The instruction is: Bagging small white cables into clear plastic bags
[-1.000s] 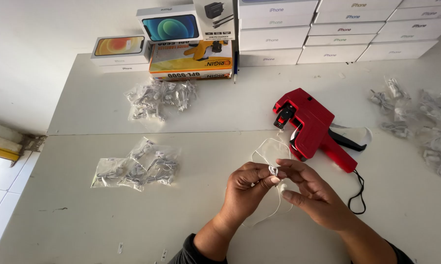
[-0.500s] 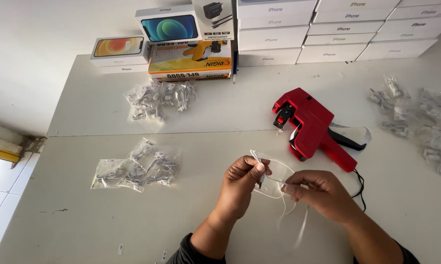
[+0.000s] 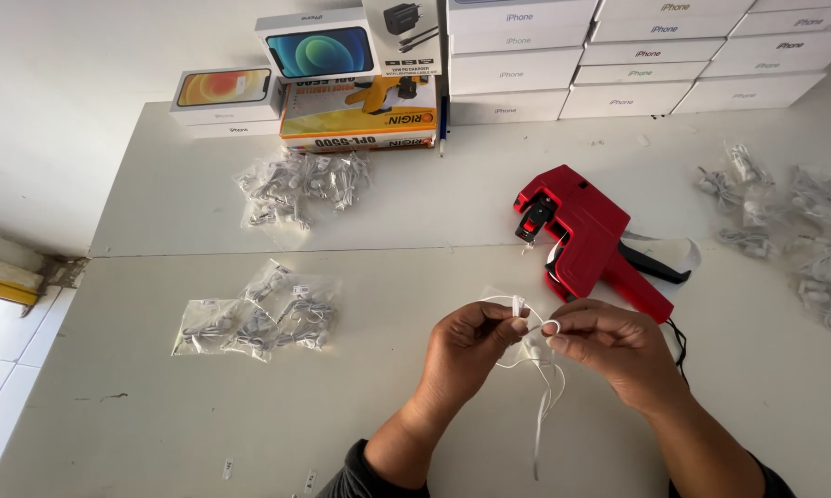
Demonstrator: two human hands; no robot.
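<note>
My left hand and my right hand meet over the white table, both pinching a white earphone cable. The cable loops between the fingertips, and its loose end hangs down toward me. A thin clear bag lies under the hands; it is hard to make out. A red price-label gun lies just behind my right hand, with its black strap trailing past my wrist.
A pile of bagged earphones lies to the left, another pile sits farther back, and more bags spread along the right. Stacked phone boxes and a yellow box line the far edge. Tiled floor shows at left.
My hands drew apart and stretched the cable half a second ago; now they have come back together, with the loop gathered between the fingertips.
</note>
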